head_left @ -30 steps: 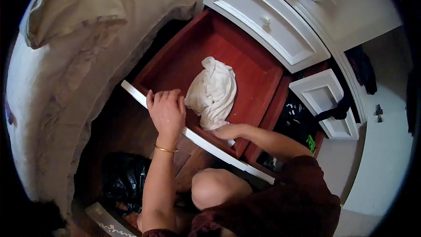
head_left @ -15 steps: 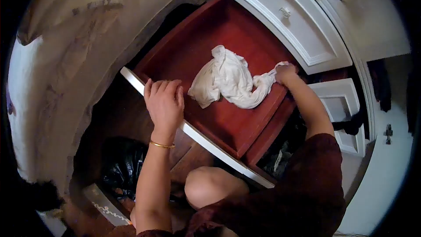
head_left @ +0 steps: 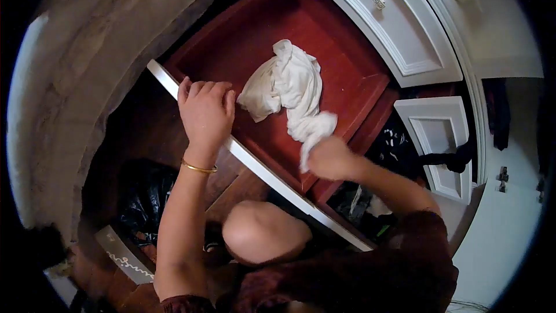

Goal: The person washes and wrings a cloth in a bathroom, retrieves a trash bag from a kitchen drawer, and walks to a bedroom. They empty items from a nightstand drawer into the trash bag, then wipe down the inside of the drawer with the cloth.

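Observation:
A red-brown wooden drawer (head_left: 231, 35) is pulled out, and its white drawer front (head_left: 266, 174) faces me. Over the top edge of that front hook the fingers of my left hand (head_left: 204, 113), closed on it. Inside the drawer lies a crumpled white cloth (head_left: 298, 84), its bulk bunched near the middle and a twisted end trailing toward me. My right hand (head_left: 333, 159) is closed round this trailing end, over the drawer's near right corner. Motion blurs the hand and the cloth end somewhat.
Below sits another open drawer (head_left: 353, 200) with dark items inside. White cabinet drawers (head_left: 399, 29) rise behind, and a smaller drawer front (head_left: 443, 139) has dark cloth hanging over it. A black plastic bag (head_left: 147, 197) and a box (head_left: 124, 255) are on the wooden floor. Brown fabric (head_left: 87, 81) hangs at left.
My right hand has swept from the drawer's back right side toward me and to the left, drawing the cloth's end along. My left hand keeps its place on the drawer front.

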